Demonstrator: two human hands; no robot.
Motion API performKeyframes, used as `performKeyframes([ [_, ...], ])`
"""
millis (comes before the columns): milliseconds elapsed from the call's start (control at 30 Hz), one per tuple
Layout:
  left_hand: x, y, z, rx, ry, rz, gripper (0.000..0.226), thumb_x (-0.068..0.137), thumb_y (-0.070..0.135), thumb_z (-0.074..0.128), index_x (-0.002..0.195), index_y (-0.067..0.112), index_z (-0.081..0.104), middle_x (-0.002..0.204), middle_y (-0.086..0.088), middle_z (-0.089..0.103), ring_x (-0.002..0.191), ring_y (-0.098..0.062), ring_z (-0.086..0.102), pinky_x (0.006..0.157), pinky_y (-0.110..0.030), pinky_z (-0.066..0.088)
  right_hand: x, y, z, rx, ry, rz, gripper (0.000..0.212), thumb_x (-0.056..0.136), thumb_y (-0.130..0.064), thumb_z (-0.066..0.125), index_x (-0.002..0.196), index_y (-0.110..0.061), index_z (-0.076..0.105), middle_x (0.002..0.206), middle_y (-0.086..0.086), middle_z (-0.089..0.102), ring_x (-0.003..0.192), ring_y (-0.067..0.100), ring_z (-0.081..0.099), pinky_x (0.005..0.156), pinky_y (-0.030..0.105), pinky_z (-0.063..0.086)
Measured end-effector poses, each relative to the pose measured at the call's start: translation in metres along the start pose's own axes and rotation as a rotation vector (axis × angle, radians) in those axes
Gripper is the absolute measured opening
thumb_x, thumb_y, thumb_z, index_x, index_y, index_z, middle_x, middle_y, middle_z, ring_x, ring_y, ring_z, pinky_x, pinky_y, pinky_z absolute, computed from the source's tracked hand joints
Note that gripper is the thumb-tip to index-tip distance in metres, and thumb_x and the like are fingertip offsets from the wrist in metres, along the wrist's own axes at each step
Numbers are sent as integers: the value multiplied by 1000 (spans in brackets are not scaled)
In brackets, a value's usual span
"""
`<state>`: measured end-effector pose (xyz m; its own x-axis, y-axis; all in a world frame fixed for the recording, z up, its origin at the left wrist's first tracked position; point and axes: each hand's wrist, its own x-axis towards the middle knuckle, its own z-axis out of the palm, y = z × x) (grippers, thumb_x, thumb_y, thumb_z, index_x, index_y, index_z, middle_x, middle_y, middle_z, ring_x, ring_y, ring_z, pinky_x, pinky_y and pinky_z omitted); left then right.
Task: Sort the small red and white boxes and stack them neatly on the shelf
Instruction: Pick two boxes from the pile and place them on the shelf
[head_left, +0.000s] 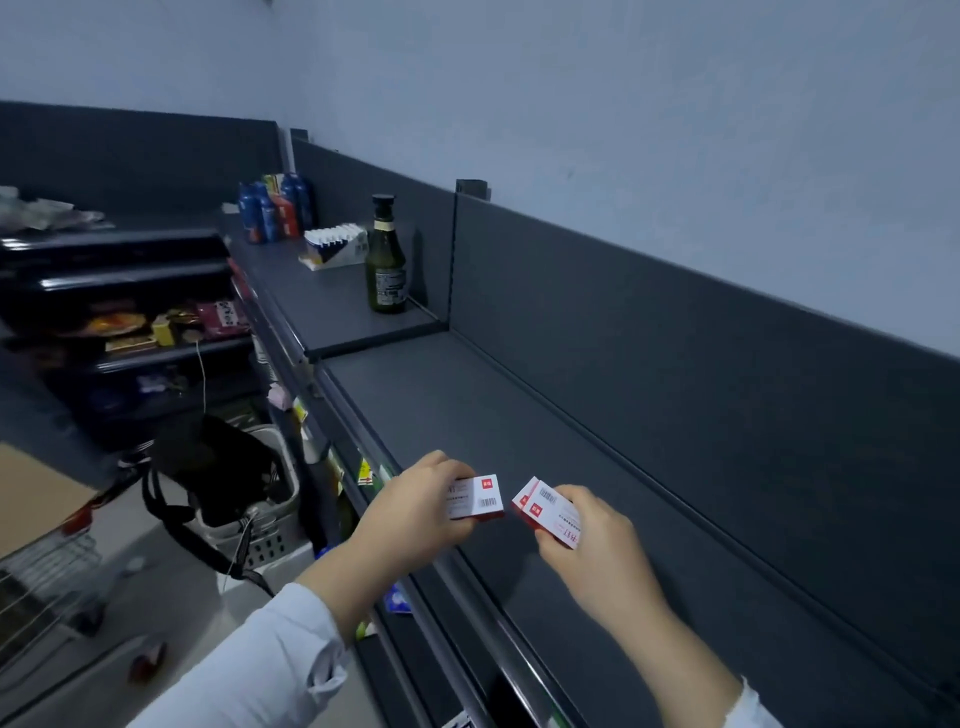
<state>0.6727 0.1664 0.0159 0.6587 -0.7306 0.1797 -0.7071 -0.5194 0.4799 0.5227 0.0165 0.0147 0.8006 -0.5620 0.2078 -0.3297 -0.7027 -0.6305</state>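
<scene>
Low in the middle of the frame, the left hand (415, 512) pinched a red and white box (480, 498) lying level, its long axis left to right. Just right of it, across a small gap, the right hand (592, 551) gripped two tilted boxes (543, 506). The grey shelf (571, 415) stretched beyond both hands, seemingly equally near.

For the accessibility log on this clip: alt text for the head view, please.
Two hands hold small red and white boxes over the front of a dark grey shelf: the left hand grips one box, the right hand what looks like two boxes together. Farther along stands a green bottle.
</scene>
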Motion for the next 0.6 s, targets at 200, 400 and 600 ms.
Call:
performKeyframes([
  [200,60,-52,-10,12,-95,87,34,79,46,65,109,32,59,99,13,52,90,-11,57,81,-35,50,47,-19,39,-25,56,73,21,85,-26,67,104,-22,61,89,-10,61,83,9,59,69,26,50],
  [400,111,-114,-20,11,-215,153,34,78,43,68,110,34,60,102,14,55,94,-10,57,87,-38,48,76,-43,85,-33,86,252,22,85,-35,69,103,-27,59,89,-12,63,81,5,62,68,22,52],
  [600,148,-151,-26,35,-257,255,31,79,41,66,109,36,59,104,15,56,99,-10,55,88,-36,42,91,-60,126,-65,157,284,21,80,-31,72,97,-23,62,81,-10,63,78,16,60,70,39,53],
])
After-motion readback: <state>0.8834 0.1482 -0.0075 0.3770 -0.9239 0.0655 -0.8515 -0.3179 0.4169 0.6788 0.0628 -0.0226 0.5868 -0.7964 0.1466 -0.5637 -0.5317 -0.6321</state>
